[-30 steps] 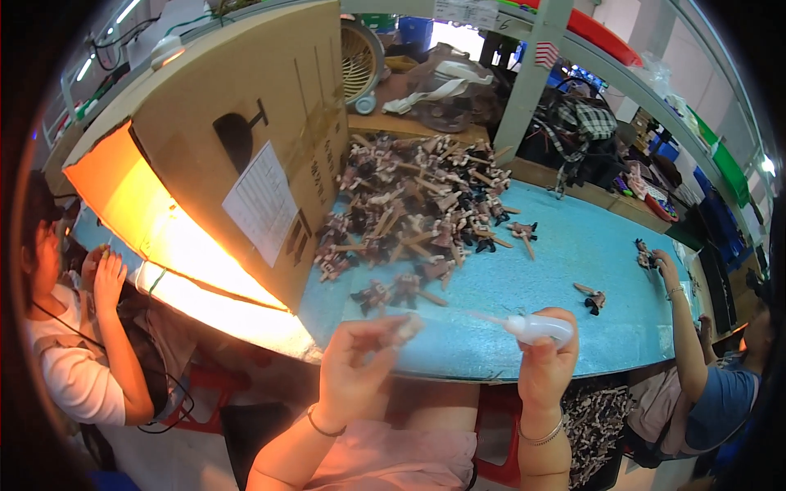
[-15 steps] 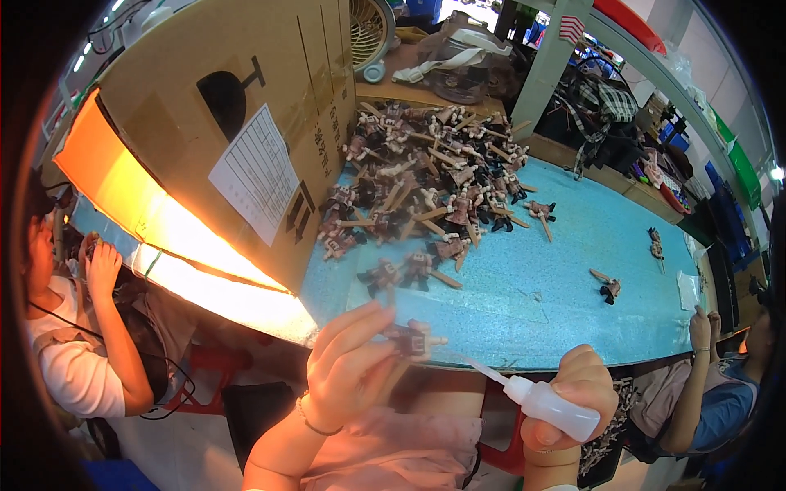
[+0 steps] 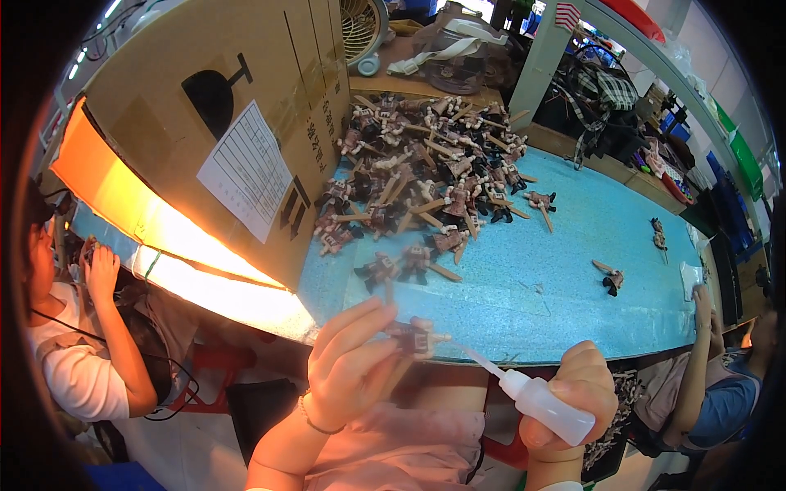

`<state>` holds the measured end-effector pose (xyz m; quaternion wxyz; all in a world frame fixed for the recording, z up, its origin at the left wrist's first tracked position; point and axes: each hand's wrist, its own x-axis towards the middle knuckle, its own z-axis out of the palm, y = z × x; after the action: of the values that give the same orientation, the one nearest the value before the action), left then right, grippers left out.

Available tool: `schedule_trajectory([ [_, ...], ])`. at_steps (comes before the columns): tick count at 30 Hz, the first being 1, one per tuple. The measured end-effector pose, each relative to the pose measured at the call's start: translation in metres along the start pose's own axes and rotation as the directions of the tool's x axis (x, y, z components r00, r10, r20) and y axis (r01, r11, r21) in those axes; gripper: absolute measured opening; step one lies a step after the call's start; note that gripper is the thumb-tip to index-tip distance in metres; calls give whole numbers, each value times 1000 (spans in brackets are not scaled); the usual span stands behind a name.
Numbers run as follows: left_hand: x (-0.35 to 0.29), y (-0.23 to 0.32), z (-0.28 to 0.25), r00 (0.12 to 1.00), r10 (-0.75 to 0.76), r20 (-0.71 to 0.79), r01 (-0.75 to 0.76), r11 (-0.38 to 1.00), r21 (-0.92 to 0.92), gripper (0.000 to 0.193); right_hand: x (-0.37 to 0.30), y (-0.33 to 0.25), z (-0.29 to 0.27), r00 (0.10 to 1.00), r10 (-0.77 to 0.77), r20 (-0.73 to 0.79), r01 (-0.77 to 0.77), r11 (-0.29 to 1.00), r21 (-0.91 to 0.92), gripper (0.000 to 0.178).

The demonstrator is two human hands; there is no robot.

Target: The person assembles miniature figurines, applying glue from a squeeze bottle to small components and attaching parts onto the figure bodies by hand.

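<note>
Between the thumb and fingers of my left hand (image 3: pixel 348 360) is a small toy figure (image 3: pixel 416 337), blurred, in dark brownish-pink with pale limbs. My right hand (image 3: pixel 573 397) is wrapped round a white squeeze bottle (image 3: pixel 544 403). The bottle's thin nozzle points up and left at the figure, with a slight gap between them. Past my hands, a heap of similar figures (image 3: pixel 434 155) with flat wooden sticks covers the far part of the blue tabletop. One loose figure on a stick (image 3: pixel 608 278) lies to the right, another figure (image 3: pixel 659 237) farther right.
A tall cardboard box (image 3: pixel 196 131) stands at the left, its underside lit orange. Behind the heap are a fan (image 3: pixel 360 33) and a metal post (image 3: pixel 544 61). One person (image 3: pixel 90 352) sits at the left, another (image 3: pixel 704 393) at the right. The blue tabletop (image 3: pixel 524 319) curves in front of me.
My right hand and the bottle have shifted very slightly, the nozzle tip coming a little nearer the figure. My left hand keeps its hold. The person at the right has moved an arm.
</note>
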<state>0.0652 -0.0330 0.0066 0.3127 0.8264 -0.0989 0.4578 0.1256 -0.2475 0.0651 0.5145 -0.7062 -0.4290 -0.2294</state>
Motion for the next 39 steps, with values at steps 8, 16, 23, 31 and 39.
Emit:
schedule_trajectory([
  [8, -1, 2, -1, 998, -38, 41, 38, 999, -16, 39, 8, -6, -6, 997, 6, 71, -7, 1000, 16, 46],
  [16, 1, 4, 1, 999, -42, 25, 43, 998, -51, 39, -4, -4, 5, 999, -32, -2, 32, 994, -100, 52],
  [23, 2, 3, 1, 999, -53, 7, 53, 996, -78, 39, -9, -5, 8, 990, -19, -139, 3, 993, -116, 51],
  [31, -1, 2, 2, 998, -61, -17, 59, 992, -115, 39, -6, -7, 7, 996, -46, -82, 37, 994, -107, 50],
  [39, -11, 3, 0, 932, -331, 144, 358, 792, -494, 32, -10, -1, 15, 965, -30, -261, 25, 999, -21, 50],
])
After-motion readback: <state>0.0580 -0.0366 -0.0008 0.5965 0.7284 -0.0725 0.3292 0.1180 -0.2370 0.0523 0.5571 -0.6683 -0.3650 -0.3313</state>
